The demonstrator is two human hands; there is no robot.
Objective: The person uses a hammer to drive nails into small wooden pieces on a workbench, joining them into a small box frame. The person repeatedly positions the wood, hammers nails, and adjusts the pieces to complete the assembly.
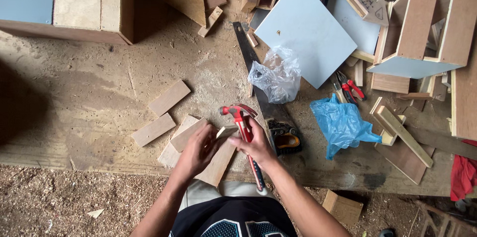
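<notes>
Red-headed hammer point(244, 126) with red-and-dark handle; blue plastic bag point(342, 123) at three o'clock; pale-blue panel point(304, 31) at one o'clock; tan wood pieces point(169, 98).

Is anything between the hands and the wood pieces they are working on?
Nothing visible: the left hand rests directly on the stacked plywood pieces, and the right hand, gripping the red-handled claw hammer, touches them too.
</notes>
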